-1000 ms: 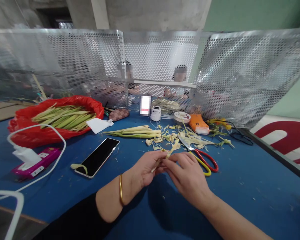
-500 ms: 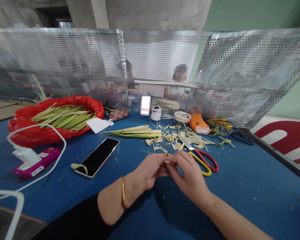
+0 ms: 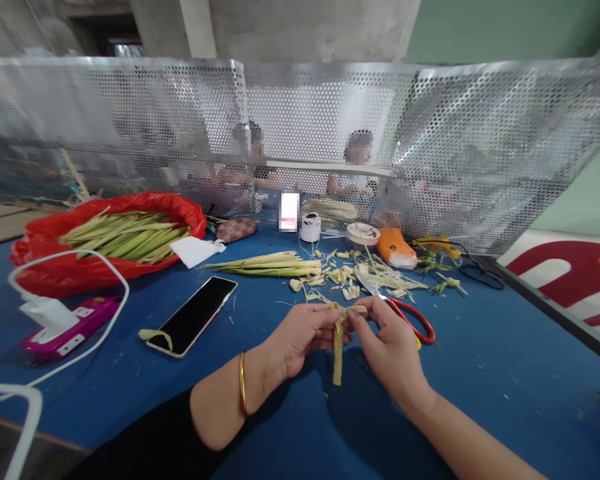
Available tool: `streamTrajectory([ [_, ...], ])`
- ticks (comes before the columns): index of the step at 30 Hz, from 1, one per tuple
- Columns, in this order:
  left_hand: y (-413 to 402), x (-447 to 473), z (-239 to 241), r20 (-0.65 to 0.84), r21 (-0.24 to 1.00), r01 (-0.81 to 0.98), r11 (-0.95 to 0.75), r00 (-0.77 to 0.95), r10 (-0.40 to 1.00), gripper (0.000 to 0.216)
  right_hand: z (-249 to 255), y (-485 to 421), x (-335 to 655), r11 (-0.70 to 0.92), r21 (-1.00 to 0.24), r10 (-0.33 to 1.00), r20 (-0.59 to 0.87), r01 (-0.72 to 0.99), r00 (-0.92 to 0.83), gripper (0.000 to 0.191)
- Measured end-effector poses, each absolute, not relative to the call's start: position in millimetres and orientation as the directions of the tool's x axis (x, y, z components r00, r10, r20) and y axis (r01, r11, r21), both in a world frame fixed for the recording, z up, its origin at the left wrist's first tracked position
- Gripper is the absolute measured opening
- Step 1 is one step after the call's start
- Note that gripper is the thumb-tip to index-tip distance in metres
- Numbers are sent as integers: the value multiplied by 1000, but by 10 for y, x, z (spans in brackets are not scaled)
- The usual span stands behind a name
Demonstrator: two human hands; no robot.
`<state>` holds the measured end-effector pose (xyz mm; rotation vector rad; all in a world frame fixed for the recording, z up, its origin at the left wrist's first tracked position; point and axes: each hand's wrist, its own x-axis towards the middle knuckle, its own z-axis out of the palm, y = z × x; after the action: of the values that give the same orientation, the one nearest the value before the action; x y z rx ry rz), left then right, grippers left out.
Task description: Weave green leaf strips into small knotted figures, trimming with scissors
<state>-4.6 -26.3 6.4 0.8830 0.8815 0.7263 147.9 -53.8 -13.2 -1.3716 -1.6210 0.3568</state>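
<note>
Between my two hands is a pale yellow-green leaf strip (image 3: 338, 353), folded at the top, with one end hanging down. My left hand (image 3: 303, 337) pinches its folded part between thumb and fingers. The thumb and forefinger of my right hand (image 3: 387, 340) grip another end of it, pointing right. Scissors (image 3: 414, 319) with red and yellow handles lie just behind my right hand, which covers part of them. Cut leaf scraps (image 3: 350, 277) are scattered beyond my hands, beside a small bundle of long leaves (image 3: 265, 265).
A red plastic bag (image 3: 35, 260) of leaves, a phone (image 3: 195, 317) and a purple power strip (image 3: 70, 333) sit at left. Behind are a thread spool (image 3: 310, 228), a tape roll (image 3: 363, 235) and an orange packet (image 3: 397, 248). Two people sit past the perforated screen (image 3: 310, 107).
The leaf strip's end now hangs down in view between my hands. My right hand has moved slightly right, away from my left, and covers more of the scissors' yellow handle.
</note>
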Motion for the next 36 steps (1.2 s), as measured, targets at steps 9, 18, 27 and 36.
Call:
streamTrajectory([
  [9,-264,-34,104,-276,940,-70,335,423,863,21,-50,-541,1460,388,-616,847,531,686,-2,12],
  [18,-266,10,41,-220,962,-72,264,371,902,15,-64,-537,1461,399,-578,838,545,711,-28,10],
  [27,-272,-2,94,-249,967,55,248,400,882,17,-37,-529,1480,354,-584,877,479,730,-41,12],
  [36,-207,-110,219,-340,929,22,369,445,828,9,-36,-515,1490,406,-516,848,520,754,-101,10],
])
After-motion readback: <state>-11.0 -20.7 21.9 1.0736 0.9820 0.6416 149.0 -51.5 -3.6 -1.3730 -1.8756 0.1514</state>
